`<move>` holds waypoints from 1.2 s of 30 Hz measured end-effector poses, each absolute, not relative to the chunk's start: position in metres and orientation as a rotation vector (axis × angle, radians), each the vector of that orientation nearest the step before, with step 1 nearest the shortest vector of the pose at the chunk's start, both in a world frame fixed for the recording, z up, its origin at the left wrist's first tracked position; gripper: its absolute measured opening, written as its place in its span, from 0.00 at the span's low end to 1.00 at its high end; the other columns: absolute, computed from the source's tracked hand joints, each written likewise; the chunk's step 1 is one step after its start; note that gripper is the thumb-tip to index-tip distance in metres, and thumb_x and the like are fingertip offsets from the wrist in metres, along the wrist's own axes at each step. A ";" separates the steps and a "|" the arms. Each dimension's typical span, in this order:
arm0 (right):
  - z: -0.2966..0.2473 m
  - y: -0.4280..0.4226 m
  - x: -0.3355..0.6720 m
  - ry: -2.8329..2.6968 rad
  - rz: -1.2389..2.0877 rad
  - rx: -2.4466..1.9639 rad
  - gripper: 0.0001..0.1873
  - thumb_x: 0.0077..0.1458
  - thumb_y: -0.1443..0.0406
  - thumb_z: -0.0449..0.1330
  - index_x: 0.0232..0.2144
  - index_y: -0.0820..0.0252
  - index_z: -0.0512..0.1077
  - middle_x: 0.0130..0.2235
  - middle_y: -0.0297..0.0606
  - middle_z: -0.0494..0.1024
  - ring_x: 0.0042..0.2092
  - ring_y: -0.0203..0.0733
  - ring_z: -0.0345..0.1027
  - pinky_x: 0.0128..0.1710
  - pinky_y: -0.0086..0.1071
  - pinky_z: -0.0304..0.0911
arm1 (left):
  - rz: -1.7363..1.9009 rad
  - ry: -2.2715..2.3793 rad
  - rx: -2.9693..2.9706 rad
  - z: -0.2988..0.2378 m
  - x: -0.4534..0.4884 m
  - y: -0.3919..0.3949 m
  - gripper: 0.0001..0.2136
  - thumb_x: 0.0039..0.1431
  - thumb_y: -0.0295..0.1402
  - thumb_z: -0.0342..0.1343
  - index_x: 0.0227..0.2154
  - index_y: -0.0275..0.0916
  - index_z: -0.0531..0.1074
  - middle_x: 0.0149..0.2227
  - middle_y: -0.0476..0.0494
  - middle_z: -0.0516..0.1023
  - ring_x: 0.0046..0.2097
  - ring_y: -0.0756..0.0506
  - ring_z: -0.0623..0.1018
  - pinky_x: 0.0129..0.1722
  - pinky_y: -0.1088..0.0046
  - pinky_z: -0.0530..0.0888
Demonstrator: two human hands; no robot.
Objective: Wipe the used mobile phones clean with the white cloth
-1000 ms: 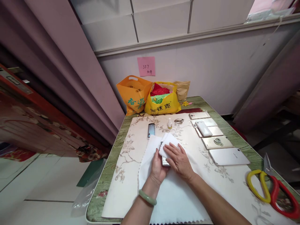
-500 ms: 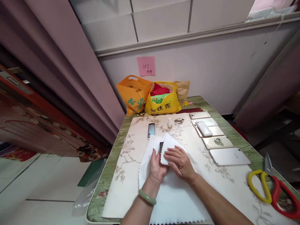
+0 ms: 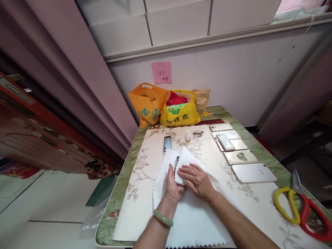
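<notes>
We have the worktop [image 3: 133, 155] across the frame's lower centre, bearing a spread white cloth [image 3: 197, 221], likely as padding. At centre, our right grip [image 3: 198, 181] flattens a white flap [image 3: 184, 159] (pinching or not, we cannot tell); our left grip [image 3: 174, 185] holds a dark-edged device [image 3: 177, 158] beneath, cupped probably for steadiness.

The small cloth [image 3: 184, 158], at the centre, is plain white, like the large cloth [image 3: 199, 224] at lower centre. The bangle [image 3: 163, 218] is pale green. Cream covers the mat [image 3: 137, 214], patterned with grey-brown flowering branches; the table [image 3: 124, 180] is streaked green. At right, the nearest phone [image 3: 254, 173] is silvery white. Lower right, the scissors [image 3: 296, 186] have one yellow and one red handle. Upper centre: a pink note [image 3: 161, 73], an orange bag [image 3: 149, 103] with teal lettering, a yellow bag [image 3: 180, 120] with black lettering. Upper left, the curtain [image 3: 70, 58] is mauve.
</notes>
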State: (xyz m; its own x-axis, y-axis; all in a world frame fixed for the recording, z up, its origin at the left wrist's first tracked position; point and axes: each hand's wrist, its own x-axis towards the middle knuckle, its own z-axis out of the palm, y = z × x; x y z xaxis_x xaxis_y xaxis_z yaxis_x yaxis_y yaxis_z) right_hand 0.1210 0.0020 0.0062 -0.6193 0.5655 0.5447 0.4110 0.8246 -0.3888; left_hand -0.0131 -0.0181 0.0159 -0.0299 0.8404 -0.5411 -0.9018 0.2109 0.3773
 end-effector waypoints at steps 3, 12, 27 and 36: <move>0.004 0.004 0.120 -2.329 0.235 -0.836 0.22 0.66 0.60 0.47 0.60 0.53 0.63 0.59 0.38 0.70 0.62 0.45 0.59 0.63 0.48 0.49 | 1.356 0.709 -0.058 0.018 -0.013 -0.018 0.22 0.59 0.45 0.54 0.49 0.35 0.72 0.42 0.37 0.80 0.46 0.41 0.79 0.46 0.65 0.75; -0.006 0.008 0.119 -2.201 0.122 -1.112 0.28 0.66 0.61 0.46 0.67 0.54 0.49 0.64 0.39 0.61 0.67 0.50 0.47 0.64 0.55 0.41 | 1.237 0.612 0.126 0.022 -0.010 -0.019 0.21 0.61 0.45 0.53 0.50 0.35 0.72 0.46 0.36 0.79 0.49 0.40 0.78 0.52 0.61 0.72; 0.007 0.004 0.127 -2.282 0.310 -0.701 0.19 0.64 0.59 0.49 0.54 0.52 0.70 0.54 0.36 0.75 0.60 0.47 0.61 0.63 0.52 0.46 | 1.382 0.712 -0.084 0.023 -0.013 -0.021 0.25 0.59 0.50 0.52 0.46 0.32 0.74 0.42 0.35 0.80 0.47 0.38 0.79 0.50 0.61 0.73; 0.008 0.000 0.126 -2.283 0.374 -0.517 0.19 0.65 0.58 0.47 0.50 0.52 0.72 0.50 0.34 0.78 0.56 0.42 0.66 0.61 0.45 0.53 | 1.357 0.768 -0.046 0.017 -0.017 -0.023 0.28 0.56 0.53 0.53 0.47 0.32 0.73 0.40 0.34 0.80 0.46 0.37 0.79 0.49 0.59 0.74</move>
State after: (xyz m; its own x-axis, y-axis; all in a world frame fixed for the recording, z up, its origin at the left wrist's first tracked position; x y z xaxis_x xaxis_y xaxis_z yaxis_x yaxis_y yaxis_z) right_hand 0.1264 0.0001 0.0085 -0.6358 0.4706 0.6119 0.2506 0.8756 -0.4130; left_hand -0.0166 -0.0233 0.0167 0.0113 0.8553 -0.5179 -0.8842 0.2504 0.3943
